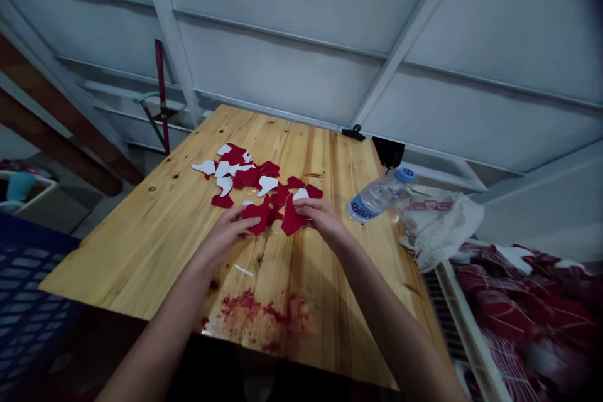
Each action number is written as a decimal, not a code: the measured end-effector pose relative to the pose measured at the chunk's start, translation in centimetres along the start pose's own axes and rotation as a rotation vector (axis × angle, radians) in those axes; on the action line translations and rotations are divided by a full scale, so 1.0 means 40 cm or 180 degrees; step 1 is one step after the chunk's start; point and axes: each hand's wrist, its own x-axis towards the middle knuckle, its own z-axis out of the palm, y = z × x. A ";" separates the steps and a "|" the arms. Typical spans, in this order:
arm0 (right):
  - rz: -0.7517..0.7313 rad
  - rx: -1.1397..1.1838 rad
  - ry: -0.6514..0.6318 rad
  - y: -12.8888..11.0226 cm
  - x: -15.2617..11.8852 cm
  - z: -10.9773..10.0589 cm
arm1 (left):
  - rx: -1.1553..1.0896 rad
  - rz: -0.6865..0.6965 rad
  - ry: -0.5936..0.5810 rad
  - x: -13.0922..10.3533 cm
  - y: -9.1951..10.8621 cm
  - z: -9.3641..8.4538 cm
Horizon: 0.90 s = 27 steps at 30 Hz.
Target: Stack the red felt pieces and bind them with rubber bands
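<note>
My left hand [229,228] pinches a red cut piece [260,216], flat and curved in outline, with the thumb on top. Opposite it, my right hand [318,213] grips another red cut piece [293,218] by its right side, fingers over its upper edge. Both pieces are just above the wooden table [188,245], with a small gap between them. Beyond the hands lies a loose spread of similar red pieces and white pieces [227,168], several of them overlapping. A thin pale ring [277,227] rests between the two held pieces.
A plastic water bottle [374,196] stands right of my hands, near a crumpled white bag [440,223]. Red stains [259,314] mark the table's near edge. A black clip [353,132] sits at the far edge. A blue crate [28,301] is left; a bin of red-and-white items [532,301] is right.
</note>
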 end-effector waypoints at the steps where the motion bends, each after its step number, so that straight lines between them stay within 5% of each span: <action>1: -0.0029 -0.0106 -0.0086 0.003 -0.015 0.006 | -0.0059 -0.0057 -0.0041 -0.012 -0.001 0.003; 6: -0.0023 -0.0244 -0.0492 0.010 -0.077 0.006 | -0.0358 -0.0567 -0.0320 -0.038 -0.010 0.011; 14: 0.0115 -0.0392 -0.0345 0.014 -0.117 -0.030 | -0.0366 -0.0940 -0.0972 -0.061 -0.040 0.011; 20: 0.0079 -0.1108 0.0254 0.057 -0.133 -0.130 | -0.0142 -0.1018 -0.0791 -0.053 -0.049 0.013; 24: -0.0200 -0.1374 0.0573 0.066 -0.133 -0.186 | 0.0230 -0.0538 -0.0350 -0.040 -0.057 0.072; 27: -0.0116 -0.2342 0.0578 0.058 -0.117 -0.192 | 0.0503 -0.0457 -0.0464 -0.031 -0.060 0.112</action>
